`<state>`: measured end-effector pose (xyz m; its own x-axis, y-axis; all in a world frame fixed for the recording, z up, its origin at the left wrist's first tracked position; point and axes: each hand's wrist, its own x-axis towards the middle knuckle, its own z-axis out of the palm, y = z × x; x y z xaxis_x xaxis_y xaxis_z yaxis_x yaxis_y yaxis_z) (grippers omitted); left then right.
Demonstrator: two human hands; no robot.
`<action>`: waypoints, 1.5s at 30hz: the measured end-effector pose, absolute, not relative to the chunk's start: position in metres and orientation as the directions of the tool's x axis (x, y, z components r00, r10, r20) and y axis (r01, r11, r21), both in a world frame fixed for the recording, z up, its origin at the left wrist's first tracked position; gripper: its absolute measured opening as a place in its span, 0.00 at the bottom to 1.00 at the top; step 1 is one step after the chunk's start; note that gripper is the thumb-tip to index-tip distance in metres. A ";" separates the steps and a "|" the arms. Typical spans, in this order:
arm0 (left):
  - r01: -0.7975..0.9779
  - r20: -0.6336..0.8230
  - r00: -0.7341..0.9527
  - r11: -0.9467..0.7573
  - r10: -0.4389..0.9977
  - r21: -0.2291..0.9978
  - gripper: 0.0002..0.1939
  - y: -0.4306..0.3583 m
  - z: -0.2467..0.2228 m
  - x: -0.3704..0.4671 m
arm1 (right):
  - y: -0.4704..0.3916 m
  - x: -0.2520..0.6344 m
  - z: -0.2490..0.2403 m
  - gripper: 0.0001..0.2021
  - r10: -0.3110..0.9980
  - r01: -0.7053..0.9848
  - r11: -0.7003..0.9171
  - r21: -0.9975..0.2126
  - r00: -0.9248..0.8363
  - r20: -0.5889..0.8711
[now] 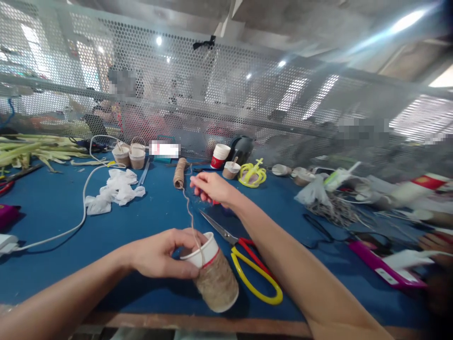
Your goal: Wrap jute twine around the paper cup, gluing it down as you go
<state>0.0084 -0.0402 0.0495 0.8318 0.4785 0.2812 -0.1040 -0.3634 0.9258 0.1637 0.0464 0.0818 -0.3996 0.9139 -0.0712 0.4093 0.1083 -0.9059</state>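
My left hand [166, 255] grips a white paper cup [216, 278] near its rim, fingers partly inside the mouth. The cup lies tilted above the table's front edge, its side wrapped in brown twine below a red line. A loose length of twine [189, 208] runs from the cup up to a twine spool [180, 174] farther back. Just right of that spool is my right hand [211, 186], its fingers curled and pinched; whatever may be between them is hidden. Scissors [231, 238] with red and yellow handles lie between the cup and my right forearm.
Small wrapped cups [137, 156], a stack of paper cups [220, 156] and a yellow crown-shaped piece [252, 174] stand along the back. Crumpled white plastic [118, 189] and a white cable [84, 208] lie left. A purple power strip [384, 269] and another person's hand [437, 243] are right.
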 end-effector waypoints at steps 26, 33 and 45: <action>-0.048 0.299 0.742 -0.398 0.599 0.916 0.11 -0.032 0.031 0.008 | 0.081 0.151 0.075 0.13 0.916 0.856 0.342 -0.389 -0.396 -0.065; 0.087 0.241 0.666 -0.395 0.706 0.914 0.13 -0.021 0.018 0.009 | 0.073 0.241 0.043 0.14 0.991 0.960 0.006 -0.280 -0.043 -0.126; 0.079 0.117 0.587 -0.200 0.801 0.977 0.17 -0.012 0.010 0.008 | 0.032 0.243 0.054 0.10 0.998 0.707 0.028 -0.707 -0.059 -0.020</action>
